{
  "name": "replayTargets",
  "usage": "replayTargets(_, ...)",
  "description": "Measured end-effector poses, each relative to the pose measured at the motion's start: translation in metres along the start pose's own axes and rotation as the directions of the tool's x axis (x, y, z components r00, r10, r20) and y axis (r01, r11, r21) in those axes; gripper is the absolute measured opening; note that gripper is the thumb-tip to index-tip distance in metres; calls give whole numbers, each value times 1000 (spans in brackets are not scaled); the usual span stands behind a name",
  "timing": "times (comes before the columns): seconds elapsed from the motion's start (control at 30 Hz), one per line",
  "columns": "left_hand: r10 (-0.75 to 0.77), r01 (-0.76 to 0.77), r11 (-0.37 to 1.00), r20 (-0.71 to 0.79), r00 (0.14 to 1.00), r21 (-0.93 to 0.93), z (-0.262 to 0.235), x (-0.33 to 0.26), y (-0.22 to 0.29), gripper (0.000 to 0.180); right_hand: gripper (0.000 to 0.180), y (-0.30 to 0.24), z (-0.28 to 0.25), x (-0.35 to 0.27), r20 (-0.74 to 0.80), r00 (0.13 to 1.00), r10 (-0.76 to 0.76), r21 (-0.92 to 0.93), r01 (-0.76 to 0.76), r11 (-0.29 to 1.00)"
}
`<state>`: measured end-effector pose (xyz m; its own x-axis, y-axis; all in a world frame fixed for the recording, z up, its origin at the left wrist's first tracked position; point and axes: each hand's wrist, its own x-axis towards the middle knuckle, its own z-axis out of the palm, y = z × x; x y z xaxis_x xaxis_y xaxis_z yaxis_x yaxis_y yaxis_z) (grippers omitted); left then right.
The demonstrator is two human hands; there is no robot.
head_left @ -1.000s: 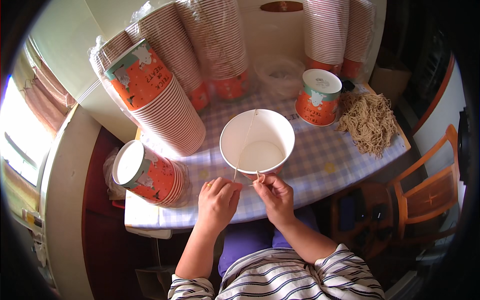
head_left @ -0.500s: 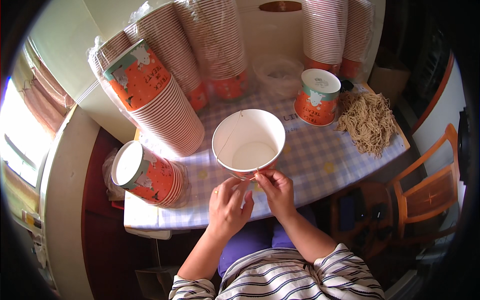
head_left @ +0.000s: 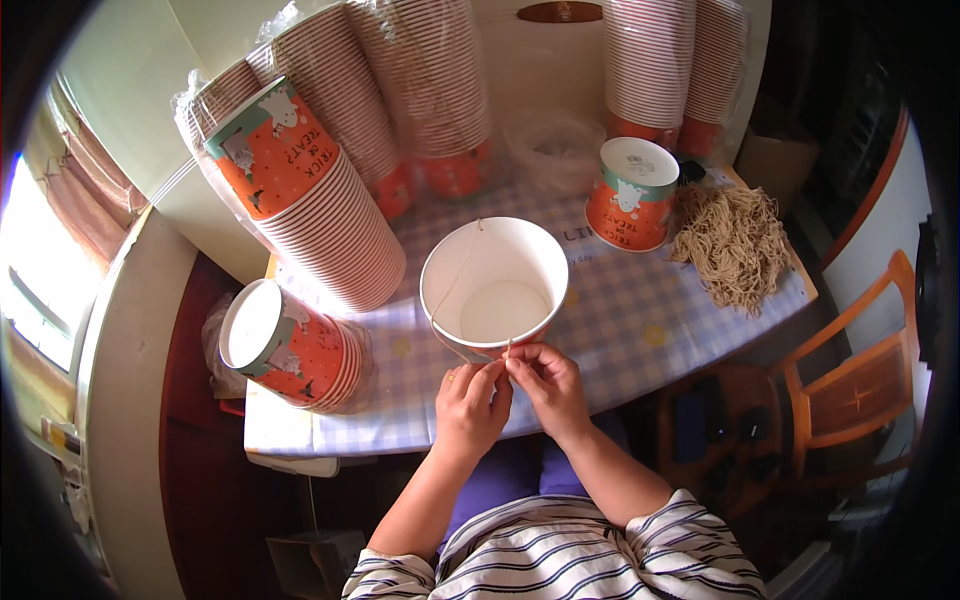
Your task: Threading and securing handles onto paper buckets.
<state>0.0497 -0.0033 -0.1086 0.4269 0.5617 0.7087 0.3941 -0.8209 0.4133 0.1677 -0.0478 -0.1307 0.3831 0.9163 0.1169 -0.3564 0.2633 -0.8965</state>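
Observation:
A paper bucket (head_left: 505, 308), white inside and orange outside, stands upright in front of me. Thin tan string (head_left: 453, 285) runs from its far rim across the opening to the near rim. At that near rim, my left hand (head_left: 472, 408) and my right hand (head_left: 548, 392) meet fingertip to fingertip. Both pinch the string; the exact grip and any knot are too small to make out.
An upturned orange and green bucket (head_left: 632, 205) stands at the back right beside a heap of tan string (head_left: 738, 245). Stacked buckets (head_left: 320, 205) lean at the left, with a shorter stack (head_left: 300, 345) nearer. A clear plastic tub (head_left: 555, 150) sits behind. A wooden chair (head_left: 850, 375) is at right.
My left hand has moved right and up, its fingers closing against those of my right hand. The bucket stays in nearly the same place.

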Motion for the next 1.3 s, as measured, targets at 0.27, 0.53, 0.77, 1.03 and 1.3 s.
replayTargets(0.27, 121, -117, 990, -37, 992, 78, 5, 0, -2, 23, 6, 5, 0, 1, -47, 989, -138, -179, 128, 976)
replayTargets(0.53, 146, -144, 987, -26, 989, 73, 3, -1, -4, 24, 7, -3, 7, 0, -70, 985, -157, -241, 136, 961)
replayTargets(0.77, 162, -162, 985, 4, 987, 52, 0, -1, -2, 24, 8, 1, 9, 0, -130, 984, -118, -178, 94, 980)
replayTargets(1.03, 205, -205, 976, 6, 979, 77, -4, 5, -3, 23, 11, -4, 25, 8, -218, 952, -217, -206, 172, 963)
replayTargets(1.3, 204, -206, 977, 29, 978, 60, -5, 2, -5, 23, 12, -6, 24, 9, -217, 950, -223, -216, 176, 960)
